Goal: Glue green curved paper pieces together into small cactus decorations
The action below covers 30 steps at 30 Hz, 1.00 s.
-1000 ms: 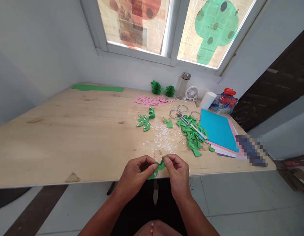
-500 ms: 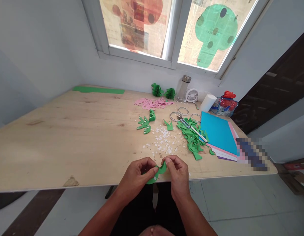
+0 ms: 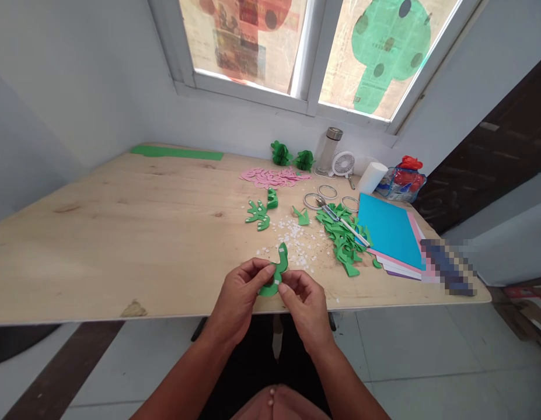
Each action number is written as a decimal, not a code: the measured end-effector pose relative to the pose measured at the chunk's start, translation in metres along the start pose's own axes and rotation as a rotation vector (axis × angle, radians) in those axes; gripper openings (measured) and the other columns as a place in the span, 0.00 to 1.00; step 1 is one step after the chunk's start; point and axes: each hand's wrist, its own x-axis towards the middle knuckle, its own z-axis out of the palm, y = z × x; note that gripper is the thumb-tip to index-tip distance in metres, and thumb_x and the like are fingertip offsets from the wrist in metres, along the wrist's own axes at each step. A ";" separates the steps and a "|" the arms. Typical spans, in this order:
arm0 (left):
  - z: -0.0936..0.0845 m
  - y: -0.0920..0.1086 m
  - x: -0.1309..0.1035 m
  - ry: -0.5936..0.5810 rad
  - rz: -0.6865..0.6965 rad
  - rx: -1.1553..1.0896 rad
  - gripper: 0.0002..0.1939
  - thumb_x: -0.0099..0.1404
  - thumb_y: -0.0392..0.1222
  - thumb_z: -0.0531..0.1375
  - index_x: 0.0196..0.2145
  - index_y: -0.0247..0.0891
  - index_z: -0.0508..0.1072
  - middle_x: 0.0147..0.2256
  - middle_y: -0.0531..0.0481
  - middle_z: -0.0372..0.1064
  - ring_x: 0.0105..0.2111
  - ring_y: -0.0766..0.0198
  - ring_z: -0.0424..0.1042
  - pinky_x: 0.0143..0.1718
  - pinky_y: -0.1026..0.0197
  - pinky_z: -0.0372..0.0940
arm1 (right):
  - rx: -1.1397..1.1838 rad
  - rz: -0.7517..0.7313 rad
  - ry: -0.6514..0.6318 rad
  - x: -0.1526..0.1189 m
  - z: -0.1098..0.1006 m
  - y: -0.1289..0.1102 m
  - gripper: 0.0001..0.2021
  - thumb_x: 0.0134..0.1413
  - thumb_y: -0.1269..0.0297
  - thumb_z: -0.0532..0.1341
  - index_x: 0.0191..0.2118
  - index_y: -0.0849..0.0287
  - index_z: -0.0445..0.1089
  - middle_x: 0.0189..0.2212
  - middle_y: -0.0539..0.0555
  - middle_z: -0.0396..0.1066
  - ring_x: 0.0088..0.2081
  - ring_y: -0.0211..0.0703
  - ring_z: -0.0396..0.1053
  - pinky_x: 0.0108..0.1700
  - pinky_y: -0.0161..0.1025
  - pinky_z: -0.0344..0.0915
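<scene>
A curved green paper piece with small white patches is held above the table's front edge. My left hand pinches it from the left, thumb on top. On the right, my right hand has its thumb and fingers closed on the lower part of the same piece. Beyond my hands, small white paper bits are scattered on the wood. Green cut-out shapes with white patches lie just past them, and a single green scrap rests to their right.
Green scraps pile up at right, with scissors and a white pen on top. Blue sheets lie beyond. Pink cut-outs, a bottle and a fan stand or lie near the wall.
Both hands have risen slightly in view. The green piece now stands up with its curved upper end showing, and my right hand has shifted from its top end to its lower part.
</scene>
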 end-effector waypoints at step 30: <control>-0.009 -0.011 -0.007 -0.119 0.021 0.228 0.12 0.51 0.43 0.66 0.35 0.38 0.77 0.30 0.52 0.73 0.29 0.66 0.69 0.36 0.64 0.66 | 0.282 0.106 0.162 -0.002 -0.001 -0.002 0.09 0.45 0.58 0.67 0.28 0.58 0.71 0.25 0.47 0.69 0.28 0.35 0.63 0.32 0.32 0.61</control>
